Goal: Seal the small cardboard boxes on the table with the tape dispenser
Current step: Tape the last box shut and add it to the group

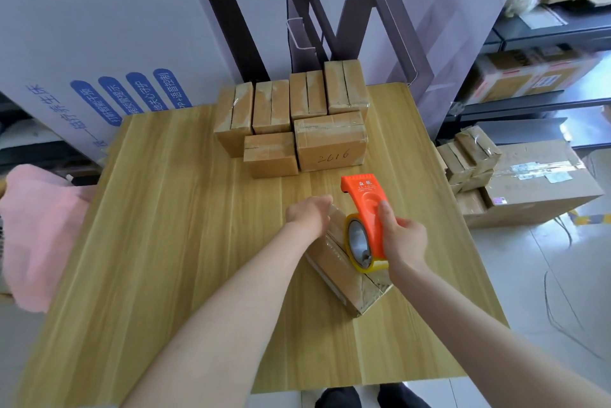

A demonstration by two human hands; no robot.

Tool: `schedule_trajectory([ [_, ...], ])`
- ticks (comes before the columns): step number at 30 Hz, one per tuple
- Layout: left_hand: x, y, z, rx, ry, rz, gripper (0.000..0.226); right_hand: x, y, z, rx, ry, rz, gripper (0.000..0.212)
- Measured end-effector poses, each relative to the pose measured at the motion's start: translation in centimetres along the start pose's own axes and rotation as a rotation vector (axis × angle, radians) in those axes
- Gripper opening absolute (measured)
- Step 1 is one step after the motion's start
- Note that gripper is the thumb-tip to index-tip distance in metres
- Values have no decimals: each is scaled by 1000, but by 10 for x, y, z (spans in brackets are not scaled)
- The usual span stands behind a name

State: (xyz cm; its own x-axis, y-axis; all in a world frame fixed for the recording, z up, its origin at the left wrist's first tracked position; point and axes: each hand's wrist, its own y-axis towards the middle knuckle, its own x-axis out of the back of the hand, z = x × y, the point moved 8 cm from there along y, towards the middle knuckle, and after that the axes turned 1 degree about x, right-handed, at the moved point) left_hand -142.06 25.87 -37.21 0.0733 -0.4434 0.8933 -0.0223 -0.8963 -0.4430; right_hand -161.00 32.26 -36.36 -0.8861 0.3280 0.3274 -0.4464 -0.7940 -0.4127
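Observation:
A small cardboard box [344, 272] lies at an angle on the wooden table [185, 242], near its front right. My left hand [309, 214] grips the box's far end. My right hand [401, 235] holds the orange tape dispenser [365, 206], whose yellowish tape roll [358, 242] sits on top of the box. Clear tape shows along the box's top and near end. Several more small boxes [291, 123] stand grouped at the back of the table, one marked with handwritten numbers [330, 143].
A pink cloth [36, 235] hangs off the table's left edge. Stacked small boxes [469, 156] and a large carton [535, 182] sit on the floor to the right, beside dark shelving [545, 44]. A white printed board and dark frames lean behind the table.

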Motion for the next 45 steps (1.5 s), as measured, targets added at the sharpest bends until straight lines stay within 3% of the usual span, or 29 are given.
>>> schedule_trajectory([
  [7, -2, 12, -9, -79, 31, 57, 43, -6, -3, 2, 38, -43, 9, 64],
  [10, 6, -16, 30, 106, -412, -286, 58, -5, -3, 2, 52, -57, 23, 59],
  [12, -9, -40, 57, 191, -641, -478, 44, -6, -3, 3, 57, -59, 27, 56],
  [14, -35, -51, 64, 220, -749, -454, 34, -8, -3, 6, 65, -70, 27, 54],
  [17, -54, -52, 63, 282, -894, -418, 40, -9, -4, 8, 72, -67, 19, 54],
  [22, -75, -67, 52, 453, -1205, -491, 45, -12, -5, 10, 84, -81, 10, 54],
  [30, -89, -79, 52, 516, -1291, -491, 48, -12, -13, 15, 124, -71, -31, 58],
  [34, -103, -72, 33, 544, -1409, -297, 45, -10, -16, 10, 120, -45, -38, 57],
  [37, -119, -72, 12, 510, -1479, -132, 61, -12, -20, 12, 129, -44, -23, 56],
  [41, -118, -74, 17, 572, -1575, -188, 54, -7, -14, 18, 70, -9, -28, 55],
  [45, -98, -77, 55, 667, -1473, -343, 38, -9, -4, 37, 41, 78, 4, 53],
])
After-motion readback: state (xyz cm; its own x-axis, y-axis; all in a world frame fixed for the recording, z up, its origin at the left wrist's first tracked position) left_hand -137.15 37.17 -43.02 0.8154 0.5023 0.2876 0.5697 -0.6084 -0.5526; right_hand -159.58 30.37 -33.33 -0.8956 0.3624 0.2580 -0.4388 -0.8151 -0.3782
